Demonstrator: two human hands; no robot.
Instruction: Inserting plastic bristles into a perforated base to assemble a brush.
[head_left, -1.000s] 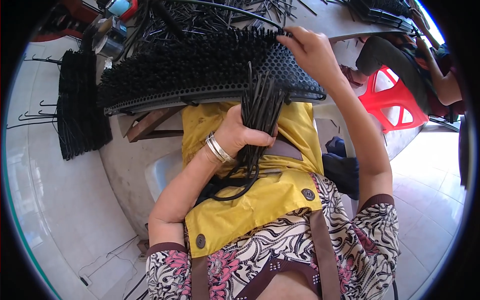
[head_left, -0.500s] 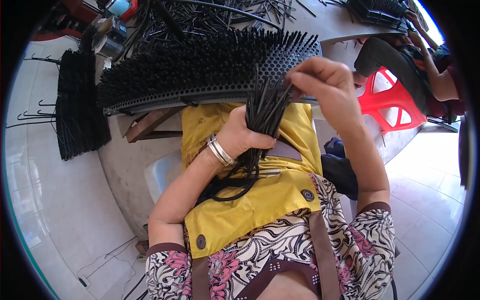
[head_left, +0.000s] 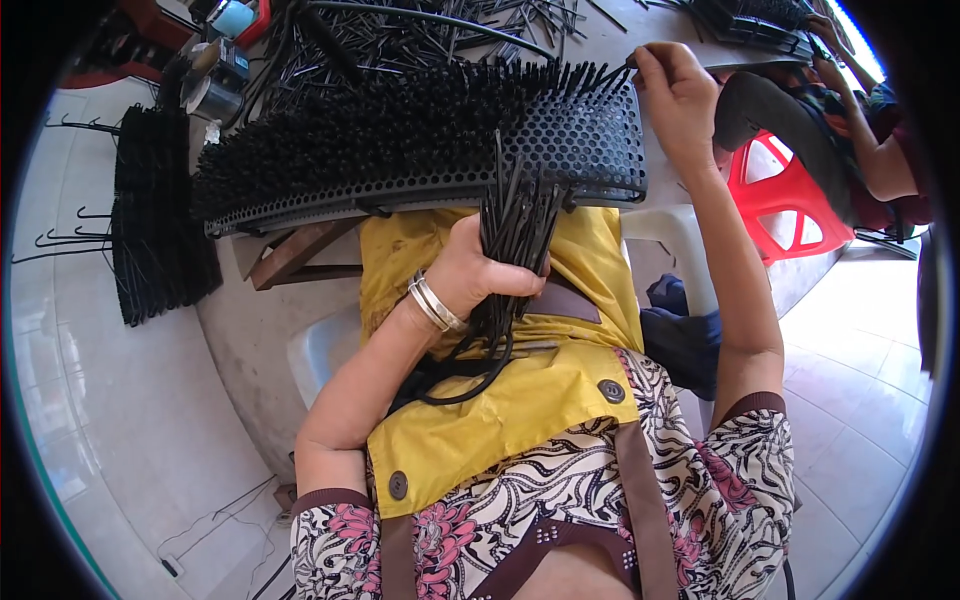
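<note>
My left hand [head_left: 478, 272] is wrapped round a bundle of thin black strips [head_left: 515, 225] that fan upward above my lap. Beyond it lies a black perforated plate [head_left: 580, 135], its left and far parts bristling with a dense mass of upright black strips [head_left: 350, 130]. Bare holes show across its near right part. At the plate's far right corner, my right hand [head_left: 680, 100] pinches a black strip [head_left: 618, 72] between thumb and forefinger. Part of that strip is hidden among the fingers and the strips around it.
Loose black strips [head_left: 400, 40] are heaped on the table [head_left: 640, 35] behind the plate. A bristled black panel with hooks [head_left: 160, 215] hangs at left. To the right, a co-worker's arm [head_left: 865, 140] and a red stool [head_left: 770, 200] show. A cup-like container [head_left: 217, 90] stands at far left.
My right hand has moved up and away from the bundle to the plate's far right corner with a strip. My left hand has shifted slightly left, still round the bundle.
</note>
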